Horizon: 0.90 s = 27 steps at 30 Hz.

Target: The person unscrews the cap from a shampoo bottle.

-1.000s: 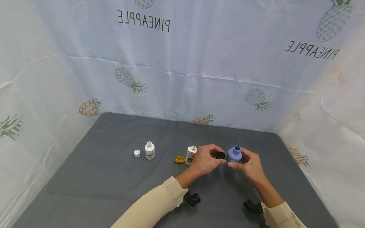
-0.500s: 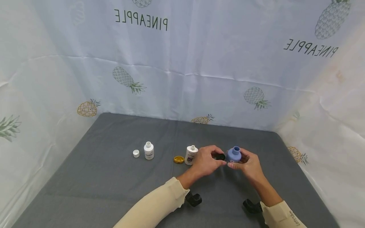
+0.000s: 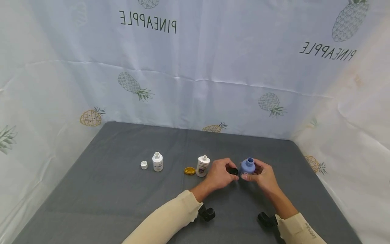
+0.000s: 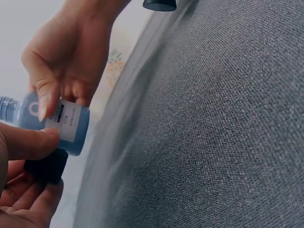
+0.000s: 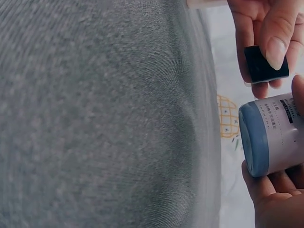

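Observation:
My left hand (image 3: 221, 174) pinches a black cap (image 5: 266, 65) between thumb and fingers. Beside it my right hand (image 3: 263, 174) grips a small blue bottle (image 3: 247, 166) with a white label, thumb in front and fingers behind. The bottle's neck is uncovered and points up. In the right wrist view a narrow gap shows between cap and bottle. Just left of my left hand a white bottle (image 3: 202, 166) stands uncapped, with a yellow cap (image 3: 190, 170) beside it. Farther left are another uncapped white bottle (image 3: 157, 162) and a white cap (image 3: 144, 165).
Everything stands on a grey cloth-covered table (image 3: 100, 189). A white curtain (image 3: 195, 101) printed with pineapples hangs behind it and along both sides. Black wrist mounts (image 3: 207, 213) stick out below the sleeves.
The black cap in my left hand has sunk slightly, and the blue bottle a little too. The whole head view has shifted slightly. Both grips stay the same.

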Motion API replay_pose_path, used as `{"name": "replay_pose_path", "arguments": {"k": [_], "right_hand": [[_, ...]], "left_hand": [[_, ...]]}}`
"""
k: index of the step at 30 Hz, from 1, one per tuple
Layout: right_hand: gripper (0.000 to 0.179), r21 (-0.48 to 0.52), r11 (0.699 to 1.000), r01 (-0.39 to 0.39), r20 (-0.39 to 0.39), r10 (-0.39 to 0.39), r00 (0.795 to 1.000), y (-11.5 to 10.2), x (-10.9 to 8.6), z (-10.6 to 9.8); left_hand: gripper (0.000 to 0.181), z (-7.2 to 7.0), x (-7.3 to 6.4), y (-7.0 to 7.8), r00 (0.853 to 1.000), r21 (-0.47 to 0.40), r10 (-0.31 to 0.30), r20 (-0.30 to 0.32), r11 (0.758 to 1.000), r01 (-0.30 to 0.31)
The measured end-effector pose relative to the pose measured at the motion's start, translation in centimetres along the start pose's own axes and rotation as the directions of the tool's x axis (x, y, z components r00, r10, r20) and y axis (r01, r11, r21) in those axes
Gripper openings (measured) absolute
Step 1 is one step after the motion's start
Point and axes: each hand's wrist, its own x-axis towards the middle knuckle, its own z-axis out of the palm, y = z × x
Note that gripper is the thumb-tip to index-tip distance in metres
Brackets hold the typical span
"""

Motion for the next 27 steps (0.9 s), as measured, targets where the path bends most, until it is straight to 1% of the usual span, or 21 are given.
{"name": "replay_pose_path", "arguments": {"k": [5,8,12,18,23,27], "right_hand": [[0.058,-0.027,0.998,-0.049,-0.001,0.049,0.999,0.0,0.1,0.1],[0.059,-0.028,0.997,-0.066,0.006,0.066,0.998,0.2,0.2,0.3],[0.060,-0.027,0.996,-0.083,0.009,0.083,0.997,0.6,0.3,0.3],[0.061,-0.020,0.995,-0.099,0.011,0.099,0.995,1.1,0.6,0.4],[0.060,-0.044,0.996,-0.074,0.026,0.075,0.997,1.3,0.8,0.4],[0.059,-0.044,0.997,-0.062,0.034,0.064,0.997,1.4,0.9,0.4]], "left_hand": [[0.022,-0.1,0.4,-0.5,0.998,-0.011,-0.036,0.047,0.999,0.036],[0.022,-0.2,0.5,-0.7,0.997,-0.004,-0.034,0.065,0.999,0.034],[0.023,-0.3,0.5,-0.8,0.997,0.032,-0.031,0.074,0.999,0.028],[0.023,-0.1,0.7,-1.3,0.997,0.072,-0.044,0.057,0.997,0.040],[0.028,0.1,0.8,-1.7,0.999,0.088,-0.039,0.027,0.995,0.037],[0.031,0.1,0.8,-1.9,0.999,0.091,-0.048,0.025,0.995,0.045]]}}
